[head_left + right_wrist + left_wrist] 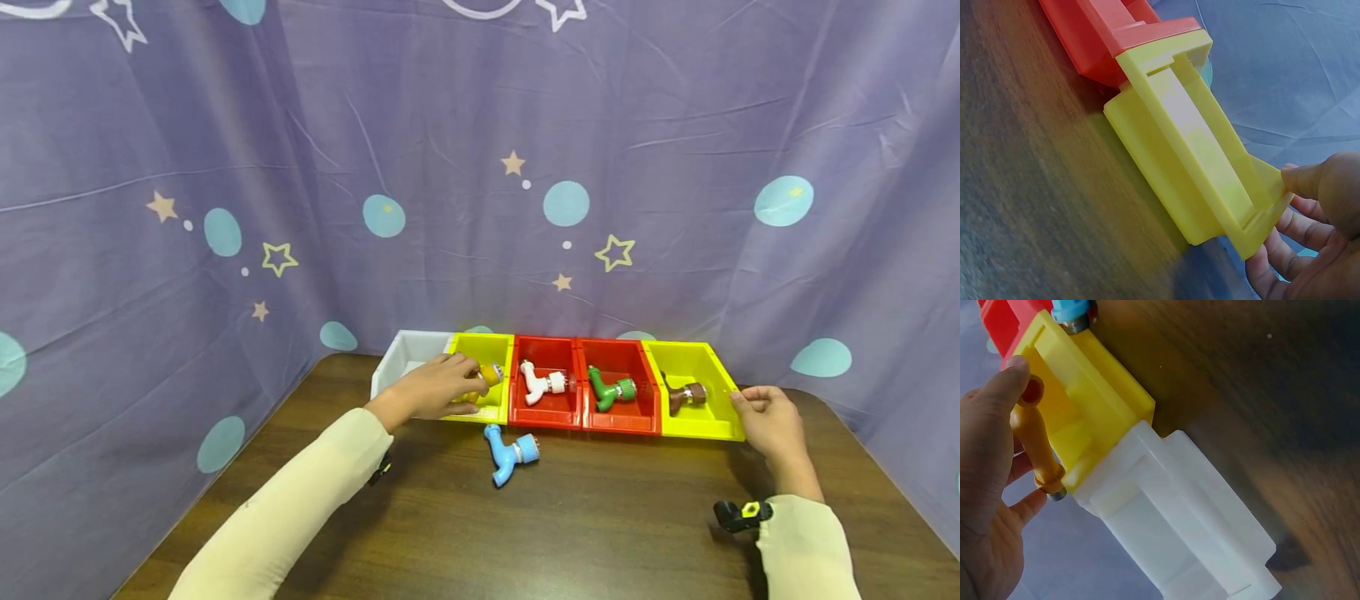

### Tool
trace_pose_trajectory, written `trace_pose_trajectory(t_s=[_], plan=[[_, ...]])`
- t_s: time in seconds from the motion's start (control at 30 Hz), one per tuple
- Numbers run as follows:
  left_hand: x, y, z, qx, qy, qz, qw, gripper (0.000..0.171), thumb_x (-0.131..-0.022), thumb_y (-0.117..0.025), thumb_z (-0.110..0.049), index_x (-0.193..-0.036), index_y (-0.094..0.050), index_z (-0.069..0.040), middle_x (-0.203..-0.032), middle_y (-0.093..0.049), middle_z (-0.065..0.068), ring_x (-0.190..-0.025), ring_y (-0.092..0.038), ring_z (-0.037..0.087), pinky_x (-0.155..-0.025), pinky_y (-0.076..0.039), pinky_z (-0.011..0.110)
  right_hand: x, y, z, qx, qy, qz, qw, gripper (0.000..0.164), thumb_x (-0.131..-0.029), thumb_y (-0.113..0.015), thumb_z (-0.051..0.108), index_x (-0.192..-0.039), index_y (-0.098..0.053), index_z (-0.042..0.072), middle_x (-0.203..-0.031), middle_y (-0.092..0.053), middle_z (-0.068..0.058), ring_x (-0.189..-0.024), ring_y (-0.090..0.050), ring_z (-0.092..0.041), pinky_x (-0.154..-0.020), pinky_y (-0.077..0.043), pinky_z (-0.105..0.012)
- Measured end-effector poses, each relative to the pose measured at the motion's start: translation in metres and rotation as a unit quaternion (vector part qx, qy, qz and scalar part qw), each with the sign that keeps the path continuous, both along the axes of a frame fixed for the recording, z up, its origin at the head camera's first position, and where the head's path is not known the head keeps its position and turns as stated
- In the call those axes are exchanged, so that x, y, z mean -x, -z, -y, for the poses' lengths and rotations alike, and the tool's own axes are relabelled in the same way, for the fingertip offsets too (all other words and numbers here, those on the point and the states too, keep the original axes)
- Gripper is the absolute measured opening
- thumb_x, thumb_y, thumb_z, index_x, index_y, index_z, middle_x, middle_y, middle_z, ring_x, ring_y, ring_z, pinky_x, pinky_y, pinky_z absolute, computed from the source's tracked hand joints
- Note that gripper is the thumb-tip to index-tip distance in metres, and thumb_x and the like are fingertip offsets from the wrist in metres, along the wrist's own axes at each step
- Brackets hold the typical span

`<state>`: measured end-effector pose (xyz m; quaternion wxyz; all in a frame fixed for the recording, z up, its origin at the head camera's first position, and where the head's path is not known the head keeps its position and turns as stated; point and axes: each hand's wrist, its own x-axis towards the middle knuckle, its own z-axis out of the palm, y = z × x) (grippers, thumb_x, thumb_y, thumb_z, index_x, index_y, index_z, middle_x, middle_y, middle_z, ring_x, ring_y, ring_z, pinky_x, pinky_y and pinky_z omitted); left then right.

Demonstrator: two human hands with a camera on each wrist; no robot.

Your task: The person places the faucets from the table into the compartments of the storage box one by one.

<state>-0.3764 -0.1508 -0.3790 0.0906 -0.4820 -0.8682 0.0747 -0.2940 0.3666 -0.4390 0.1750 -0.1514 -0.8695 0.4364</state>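
My left hand (435,387) grips a yellow-orange plastic tap (1036,440) by its body, over the left yellow bin (480,342). In the left wrist view the tap's threaded end points down past the fingers. My right hand (776,425) pinches the outer side wall of the right yellow bin (701,428) at the row's end, thumb on the rim. Inside that bin lies a brown tap (684,396). A light blue tap (506,454) rests on the table in front of the left yellow bin.
Two red bins between the yellow ones hold a white tap (538,383) and a green tap (611,390). A white bin (384,367) ends the row at the left. The wooden table (600,517) meets a purple patterned curtain (450,167) behind the row.
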Motion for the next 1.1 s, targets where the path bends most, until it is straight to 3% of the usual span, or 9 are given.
trace_pose_trajectory(t_s=[0.23, 0.6, 1.1], plan=[[0.013, 0.003, -0.005, 0.017, -0.028, 0.027, 0.9991, 0.025, -0.102, -0.064, -0.037, -0.123, -0.067, -0.024, -0.124, -0.056, 0.003, -0.115, -0.050, 0.024, -0.103, -0.043, 0.048, 0.000, 0.002, -0.001, 0.008, -0.001, -0.004, 1.000, 0.035, -0.107, -0.053, 0.026, -0.118, -0.053, -0.007, -0.100, -0.065, -0.022, -0.073, -0.056, -0.015, -0.055, -0.049, -0.025], [0.030, 0.003, -0.014, 0.035, -0.023, 0.021, 0.9989, 0.021, -0.099, -0.069, -0.035, -0.115, -0.066, -0.022, -0.115, -0.058, 0.003, -0.106, -0.053, 0.024, -0.089, -0.048, 0.041, 0.000, 0.001, 0.000, 0.007, -0.001, -0.002, 1.000, 0.036, -0.107, -0.053, 0.028, -0.118, -0.052, -0.006, -0.101, -0.065, -0.021, -0.073, -0.055, -0.015, -0.055, -0.048, -0.025], [0.046, 0.020, -0.029, 0.082, -0.076, 0.026, 0.9934, 0.009, -0.101, -0.067, -0.034, -0.105, -0.067, -0.026, -0.106, -0.057, 0.001, -0.101, -0.054, 0.022, -0.095, -0.048, 0.038, 0.000, 0.001, -0.001, 0.011, -0.003, -0.001, 1.000, 0.039, -0.107, -0.053, 0.031, -0.120, -0.051, -0.007, -0.106, -0.064, -0.026, -0.075, -0.056, -0.015, -0.056, -0.049, -0.025]])
